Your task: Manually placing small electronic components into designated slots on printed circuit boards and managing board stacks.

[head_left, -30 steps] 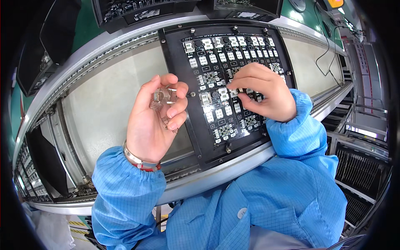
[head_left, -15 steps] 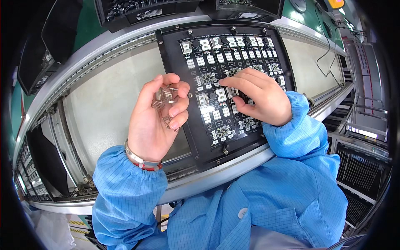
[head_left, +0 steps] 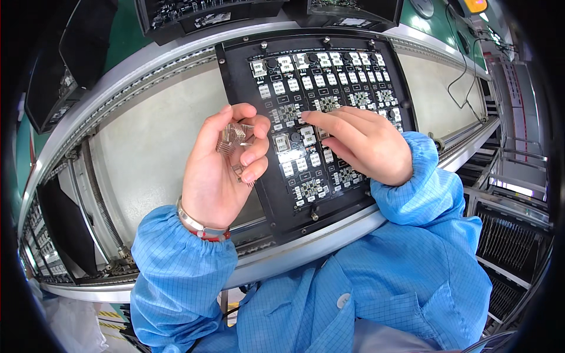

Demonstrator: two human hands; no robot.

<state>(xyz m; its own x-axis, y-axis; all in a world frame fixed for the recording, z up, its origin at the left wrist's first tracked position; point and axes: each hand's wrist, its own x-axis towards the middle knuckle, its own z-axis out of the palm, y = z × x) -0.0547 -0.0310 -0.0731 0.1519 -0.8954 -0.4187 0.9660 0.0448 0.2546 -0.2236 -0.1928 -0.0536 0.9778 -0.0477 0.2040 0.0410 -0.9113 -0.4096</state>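
My left hand [head_left: 219,167] is raised beside the left edge of the black fixture, fingers curled round a loose bunch of pin headers [head_left: 234,138] with thin metal pins. My right hand [head_left: 362,141] reaches over the circuit boards [head_left: 306,82], which sit in the black fixture plate [head_left: 250,76]. Its index fingertip rests on or just above a board left of the middle, by small white parts. The right thumb is apart from the index finger, and no part shows between them. The hand hides some of the board under it.
The fixture lies across a conveyor with a metal front rail [head_left: 306,244] and a chain-edged far rail. Black bins [head_left: 212,15] of small parts stand beyond it. A thin black cable [head_left: 456,94] hangs at the right, above a dark slotted rack [head_left: 509,235].
The fixture with its boards has slid slightly to the left. My right index finger has moved left with it, while my left hand has stayed nearly still.
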